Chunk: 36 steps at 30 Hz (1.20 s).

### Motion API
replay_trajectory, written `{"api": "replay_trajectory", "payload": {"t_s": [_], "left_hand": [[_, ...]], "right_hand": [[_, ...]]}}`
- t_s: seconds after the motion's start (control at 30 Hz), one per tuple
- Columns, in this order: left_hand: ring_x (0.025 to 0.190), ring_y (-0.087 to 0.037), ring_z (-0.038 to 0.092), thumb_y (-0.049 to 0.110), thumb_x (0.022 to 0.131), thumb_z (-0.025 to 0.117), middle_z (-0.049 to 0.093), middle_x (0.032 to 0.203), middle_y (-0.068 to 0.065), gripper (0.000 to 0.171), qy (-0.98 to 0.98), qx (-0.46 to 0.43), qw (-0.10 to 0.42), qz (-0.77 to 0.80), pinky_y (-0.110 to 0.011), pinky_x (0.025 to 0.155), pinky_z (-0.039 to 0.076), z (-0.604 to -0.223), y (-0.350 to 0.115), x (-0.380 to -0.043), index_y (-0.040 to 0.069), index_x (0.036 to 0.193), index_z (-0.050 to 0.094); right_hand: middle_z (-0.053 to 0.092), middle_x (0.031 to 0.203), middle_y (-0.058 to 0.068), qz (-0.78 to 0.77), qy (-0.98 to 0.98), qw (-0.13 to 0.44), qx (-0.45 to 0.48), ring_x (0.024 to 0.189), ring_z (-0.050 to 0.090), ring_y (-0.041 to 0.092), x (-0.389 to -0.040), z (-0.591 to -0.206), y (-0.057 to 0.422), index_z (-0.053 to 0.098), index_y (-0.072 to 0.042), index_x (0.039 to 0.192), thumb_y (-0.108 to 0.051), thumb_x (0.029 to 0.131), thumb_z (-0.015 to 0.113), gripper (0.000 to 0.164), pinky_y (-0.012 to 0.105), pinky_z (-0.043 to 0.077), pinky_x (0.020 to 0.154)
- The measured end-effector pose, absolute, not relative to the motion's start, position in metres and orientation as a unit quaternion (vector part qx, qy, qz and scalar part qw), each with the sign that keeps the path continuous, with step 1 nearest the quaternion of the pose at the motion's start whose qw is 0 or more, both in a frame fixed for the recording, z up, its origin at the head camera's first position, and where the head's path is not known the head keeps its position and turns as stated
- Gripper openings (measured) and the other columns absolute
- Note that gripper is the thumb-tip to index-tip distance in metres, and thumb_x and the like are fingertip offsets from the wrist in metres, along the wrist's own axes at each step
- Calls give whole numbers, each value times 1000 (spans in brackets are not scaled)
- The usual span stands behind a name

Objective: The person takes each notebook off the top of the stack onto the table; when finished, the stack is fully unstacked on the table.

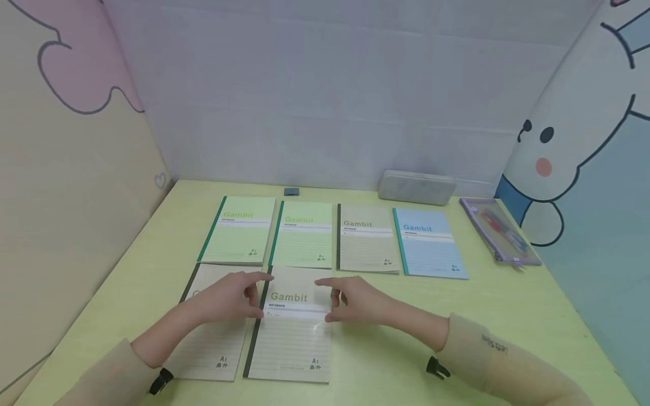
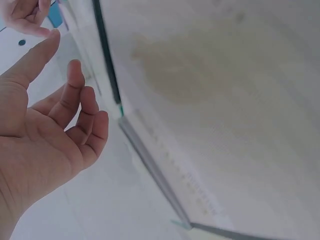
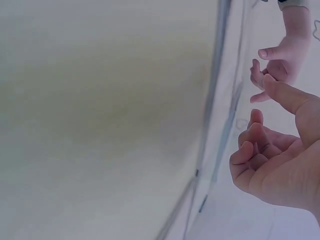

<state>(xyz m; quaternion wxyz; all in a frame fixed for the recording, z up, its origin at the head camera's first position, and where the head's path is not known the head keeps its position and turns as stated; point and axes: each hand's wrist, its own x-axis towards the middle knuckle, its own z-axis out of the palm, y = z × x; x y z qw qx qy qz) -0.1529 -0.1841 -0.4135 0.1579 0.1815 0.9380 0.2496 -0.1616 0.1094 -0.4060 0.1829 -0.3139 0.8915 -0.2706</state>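
Observation:
A grey-beige Gambit notebook (image 1: 291,344) with a dark spine lies flat at the front, between both hands. My left hand (image 1: 231,296) is at its spine side, index finger and thumb stretched toward the edge, and partly covers another grey-beige notebook (image 1: 208,355) on the left. My right hand (image 1: 360,301) mirrors it at the opposite edge, index fingertip over the cover and thumb tip at the rim. In the left wrist view, the left hand (image 2: 55,125) has its remaining fingers bent; so does the right hand (image 3: 280,155) in the right wrist view. Neither grips anything.
Behind lies a row of notebooks: a green one (image 1: 244,234), another green one (image 1: 303,242), a beige one (image 1: 367,245) and a blue one (image 1: 431,248). A grey case (image 1: 417,188), a purple-edged pouch with pens (image 1: 500,231) and a small dark block (image 1: 291,192) sit farther back.

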Motion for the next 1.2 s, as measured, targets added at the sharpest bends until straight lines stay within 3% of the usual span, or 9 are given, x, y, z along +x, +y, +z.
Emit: {"api": "replay_trajectory", "payload": {"t_s": [0.23,0.43,0.7,0.97,1.2], "left_hand": [[84,-17,54,27,76,79,60,82,10,69,945,189,102,248,-35,76,43,-389,-205,-173,14,137,48],[106,-27,52,28,78,78,65,100,-2,73,949,182,39,255,-48,90,41,-378,-231,-197,13,141,43],[117,-33,47,33,79,77,62,115,-9,79,940,165,-15,298,-55,96,37,-381,-267,-228,9,143,38],[131,-43,30,34,79,76,46,137,-18,88,937,134,5,324,-63,101,27,-406,-292,-256,11,149,26],[136,-49,21,41,77,76,31,147,-25,99,943,121,40,307,-68,101,23,-419,-307,-273,9,151,18]], "right_hand": [[60,84,-1,-266,897,147,-323,62,46,11,-181,-379,105,49,-16,138,-26,79,77,66,21,37,55],[62,98,1,-276,898,118,-323,68,51,16,-201,-367,96,47,-19,139,-28,81,75,66,25,42,60],[59,112,-2,-273,900,90,-326,94,57,21,-228,-364,75,43,-19,142,-32,83,73,68,29,46,73],[50,134,9,-292,894,99,-324,114,51,29,-255,-385,51,35,-20,146,-39,84,70,74,36,46,88],[33,150,7,-266,904,87,-322,138,29,25,-270,-400,26,31,-23,148,-44,85,67,76,44,33,108]]}}
